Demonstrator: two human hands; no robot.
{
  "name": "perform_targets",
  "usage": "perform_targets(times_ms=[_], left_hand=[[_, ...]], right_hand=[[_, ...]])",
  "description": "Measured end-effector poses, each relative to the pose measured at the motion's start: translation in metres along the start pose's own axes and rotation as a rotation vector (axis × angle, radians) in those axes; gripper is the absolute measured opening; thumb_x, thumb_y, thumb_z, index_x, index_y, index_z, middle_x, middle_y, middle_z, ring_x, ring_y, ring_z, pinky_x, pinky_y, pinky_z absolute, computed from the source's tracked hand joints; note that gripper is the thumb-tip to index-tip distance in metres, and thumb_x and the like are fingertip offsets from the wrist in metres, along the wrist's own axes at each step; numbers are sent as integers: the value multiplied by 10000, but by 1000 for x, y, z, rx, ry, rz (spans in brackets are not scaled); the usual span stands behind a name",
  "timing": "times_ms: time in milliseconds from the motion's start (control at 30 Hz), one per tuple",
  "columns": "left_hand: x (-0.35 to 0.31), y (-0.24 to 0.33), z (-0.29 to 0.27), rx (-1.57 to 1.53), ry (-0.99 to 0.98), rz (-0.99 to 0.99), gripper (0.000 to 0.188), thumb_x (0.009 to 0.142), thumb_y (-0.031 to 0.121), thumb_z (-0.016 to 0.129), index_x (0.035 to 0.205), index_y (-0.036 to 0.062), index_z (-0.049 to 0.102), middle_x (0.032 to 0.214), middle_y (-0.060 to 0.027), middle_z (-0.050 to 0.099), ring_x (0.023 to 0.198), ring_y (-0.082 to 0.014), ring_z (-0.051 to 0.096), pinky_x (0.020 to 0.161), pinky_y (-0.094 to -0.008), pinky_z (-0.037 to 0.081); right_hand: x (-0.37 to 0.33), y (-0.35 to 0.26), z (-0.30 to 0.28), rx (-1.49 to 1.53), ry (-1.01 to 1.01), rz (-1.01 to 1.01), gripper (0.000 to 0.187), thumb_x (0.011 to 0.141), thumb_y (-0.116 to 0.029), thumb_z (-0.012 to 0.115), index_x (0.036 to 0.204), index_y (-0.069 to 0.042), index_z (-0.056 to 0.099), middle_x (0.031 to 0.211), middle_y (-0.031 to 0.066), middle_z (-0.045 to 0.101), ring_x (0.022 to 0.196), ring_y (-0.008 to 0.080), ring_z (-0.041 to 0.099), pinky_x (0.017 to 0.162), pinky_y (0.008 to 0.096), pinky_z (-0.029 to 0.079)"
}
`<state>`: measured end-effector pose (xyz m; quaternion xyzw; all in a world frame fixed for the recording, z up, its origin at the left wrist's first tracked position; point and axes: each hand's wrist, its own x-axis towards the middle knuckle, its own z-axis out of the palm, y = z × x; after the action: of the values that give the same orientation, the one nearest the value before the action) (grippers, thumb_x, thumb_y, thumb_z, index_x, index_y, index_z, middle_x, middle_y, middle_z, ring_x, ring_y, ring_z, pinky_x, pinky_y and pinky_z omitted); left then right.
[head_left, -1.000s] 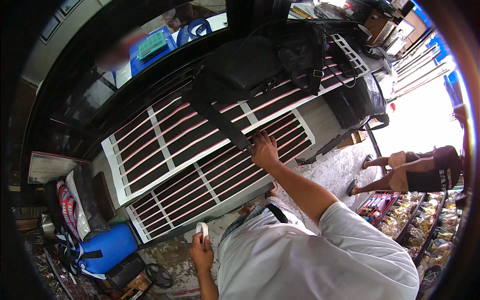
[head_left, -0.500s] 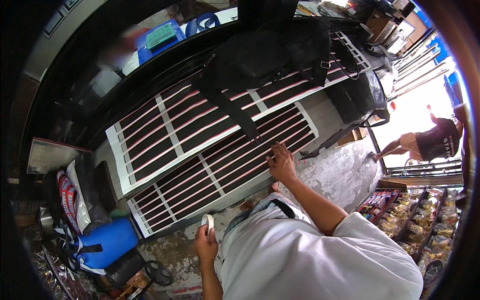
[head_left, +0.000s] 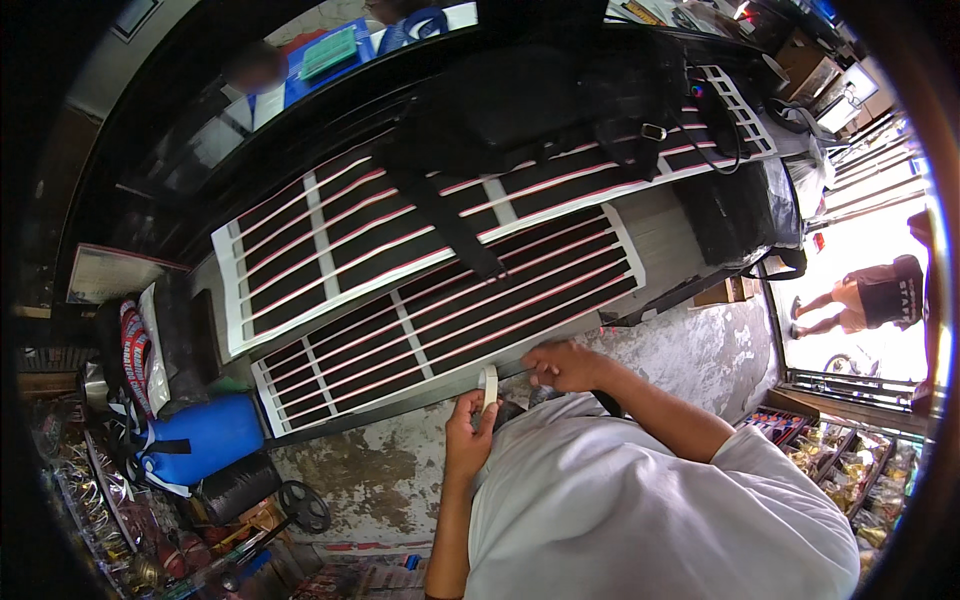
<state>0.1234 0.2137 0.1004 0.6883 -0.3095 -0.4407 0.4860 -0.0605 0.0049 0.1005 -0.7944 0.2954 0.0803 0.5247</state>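
My left hand [head_left: 467, 436] grips a roll of cream masking tape [head_left: 489, 391], held on edge in front of my body. Just to its right, my right hand [head_left: 562, 367] is curled with the fingers drawn together, slightly blurred; whatever may be between them cannot be made out. Beyond both hands lies the lower panel of black strips with thin red-and-white lines [head_left: 455, 325], crossed by pale bands of tape. A wider striped panel [head_left: 345, 245] rests on the step above it. A black bag [head_left: 500, 110] lies over that panel, its strap [head_left: 440, 215] hanging down across the stripes.
A blue container [head_left: 208, 437] stands at the lower left beside a handwheel [head_left: 304, 507]. Racks of small packaged goods [head_left: 835, 450] line the right. A black-wrapped bulky item [head_left: 735, 210] sits at the panels' right end. Another person [head_left: 880, 295] is outside the doorway.
My right hand has left the lower striped panel and come back toward my body, its fingers now curled. My left hand has moved up and right with the tape roll, closer to the right hand.
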Motion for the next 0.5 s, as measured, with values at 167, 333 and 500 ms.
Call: perform_targets(times_ms=[167,333,500], left_hand=[[-5,-3,63,-107,-29,-94,197,1050,77,707,1218,-10,652,1102,-100,780,1046,-151,703,981,-319,534],[-15,7,99,-44,14,-122,198,1052,83,708,1216,-14,652,1093,-96,773,1022,-146,691,964,-312,530],[-26,2,117,-84,78,-149,203,1051,86,709,1216,-18,653,1083,-98,769,1010,-149,687,956,-309,529]], right_hand=[[-13,40,-9,-33,-65,-129,481,930,-250,835,1357,-85,686,1200,170,754,1034,281,762,926,389,596],[-15,51,-31,79,-106,-192,520,911,-265,859,1361,-84,671,1213,155,694,1046,283,724,926,404,581],[-18,35,-29,-38,11,-423,424,876,-236,873,1226,-82,688,1127,136,662,1024,314,702,877,451,581]])
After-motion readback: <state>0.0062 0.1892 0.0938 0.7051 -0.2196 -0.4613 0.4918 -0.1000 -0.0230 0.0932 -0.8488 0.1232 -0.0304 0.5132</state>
